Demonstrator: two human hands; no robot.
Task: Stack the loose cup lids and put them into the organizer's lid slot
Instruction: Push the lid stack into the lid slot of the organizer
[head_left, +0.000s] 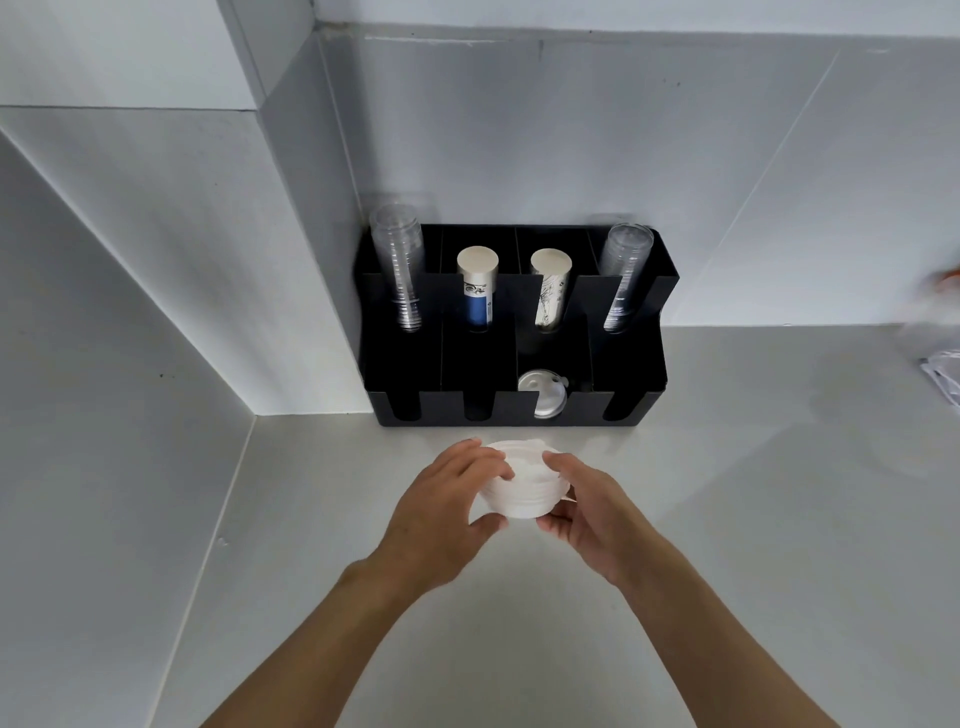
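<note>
From the head camera I see my left hand (449, 501) and right hand (587, 512) both closed around one lid stack (522, 488), held over the counter (727, 519) just near of the organizer (452, 364). I cannot count its lids. The organizer stands in the far corner: four cup stacks upright in the far row, two clear, two paper. One lid (543, 392) sits in the third near slot from the left.
</note>
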